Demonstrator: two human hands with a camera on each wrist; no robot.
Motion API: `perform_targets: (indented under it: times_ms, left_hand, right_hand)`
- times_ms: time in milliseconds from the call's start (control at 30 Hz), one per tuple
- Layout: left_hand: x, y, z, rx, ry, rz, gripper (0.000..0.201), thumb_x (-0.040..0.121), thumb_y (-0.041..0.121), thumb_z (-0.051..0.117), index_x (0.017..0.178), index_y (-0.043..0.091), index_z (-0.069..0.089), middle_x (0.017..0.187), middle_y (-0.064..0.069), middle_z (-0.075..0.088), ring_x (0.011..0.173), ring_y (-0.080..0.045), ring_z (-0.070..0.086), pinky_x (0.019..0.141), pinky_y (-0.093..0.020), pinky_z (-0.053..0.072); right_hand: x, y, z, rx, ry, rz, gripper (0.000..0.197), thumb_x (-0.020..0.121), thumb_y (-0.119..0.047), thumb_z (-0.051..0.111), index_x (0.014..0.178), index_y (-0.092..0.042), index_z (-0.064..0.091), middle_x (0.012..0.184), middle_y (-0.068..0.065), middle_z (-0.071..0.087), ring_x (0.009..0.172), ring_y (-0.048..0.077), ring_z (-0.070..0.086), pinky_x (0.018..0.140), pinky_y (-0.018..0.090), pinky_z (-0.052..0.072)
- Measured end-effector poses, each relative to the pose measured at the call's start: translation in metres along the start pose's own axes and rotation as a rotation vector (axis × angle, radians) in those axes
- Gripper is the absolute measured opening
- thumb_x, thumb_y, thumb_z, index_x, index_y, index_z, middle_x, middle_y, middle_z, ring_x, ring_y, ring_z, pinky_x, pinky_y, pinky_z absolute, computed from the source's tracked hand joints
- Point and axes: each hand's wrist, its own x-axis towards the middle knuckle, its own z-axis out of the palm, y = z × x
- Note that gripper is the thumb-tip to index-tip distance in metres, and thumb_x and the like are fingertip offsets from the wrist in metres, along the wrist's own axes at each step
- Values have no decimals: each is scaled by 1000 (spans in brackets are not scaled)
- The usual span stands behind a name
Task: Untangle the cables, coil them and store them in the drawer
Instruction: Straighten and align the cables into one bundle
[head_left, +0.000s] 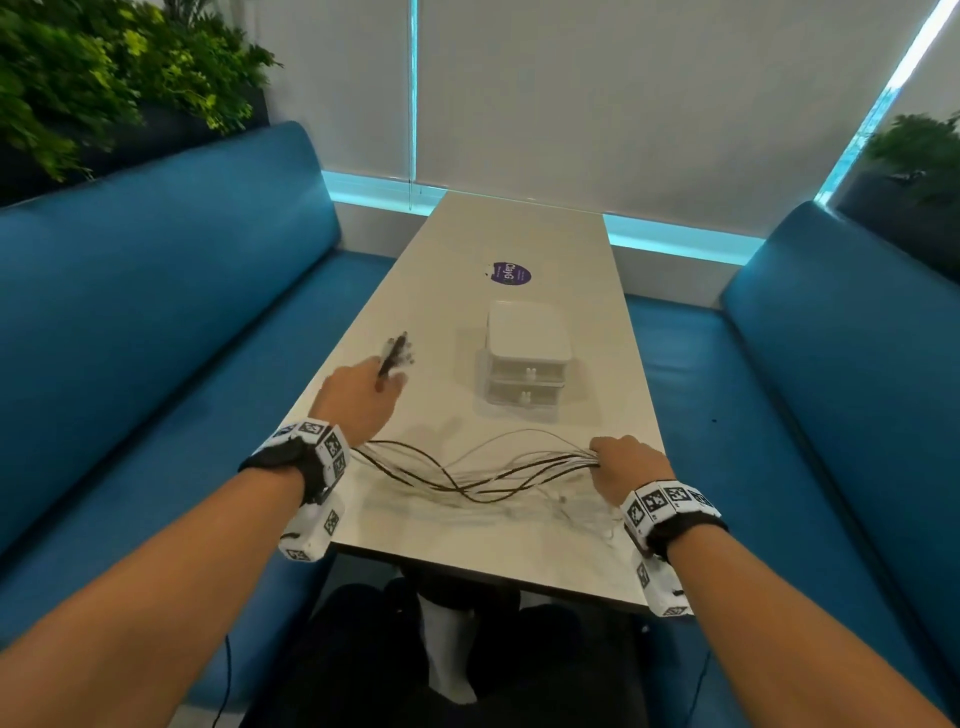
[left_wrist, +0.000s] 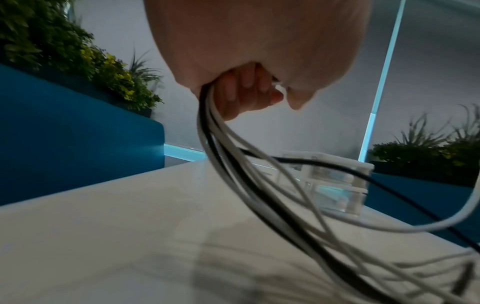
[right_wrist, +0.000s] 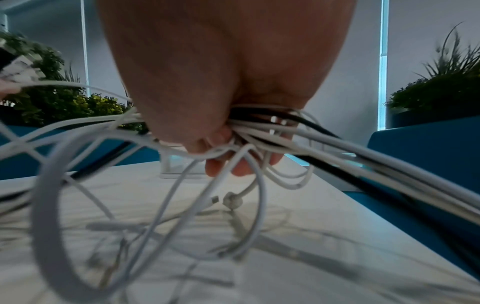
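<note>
A tangle of white and black cables (head_left: 483, 475) sags between my two hands above the near end of the table. My left hand (head_left: 358, 400) grips one end of the bundle (left_wrist: 221, 144), and plug ends stick out past its fingers. My right hand (head_left: 626, 465) grips the other end of the cables (right_wrist: 259, 131), with loose white loops and plugs hanging below it. The small white two-drawer box (head_left: 527, 358) stands mid-table beyond the hands, both drawers closed.
The long pale table (head_left: 457, 244) runs away from me with a purple sticker (head_left: 510, 273) beyond the drawer box. Blue benches (head_left: 156, 291) flank both sides. Planters (head_left: 104, 78) stand behind the benches.
</note>
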Motion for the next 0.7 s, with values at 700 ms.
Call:
perform_targets:
  times_ms: [700]
  left_hand:
    - [-37, -3, 33, 684, -515, 372, 40, 101, 48, 44, 112, 16, 63, 107, -6, 64, 83, -22, 55, 69, -31, 38]
  right_hand:
    - [-2, 9, 6, 60, -77, 197, 15, 91, -17, 43, 94, -17, 57, 88, 2, 59, 80, 25, 61, 71, 34, 51]
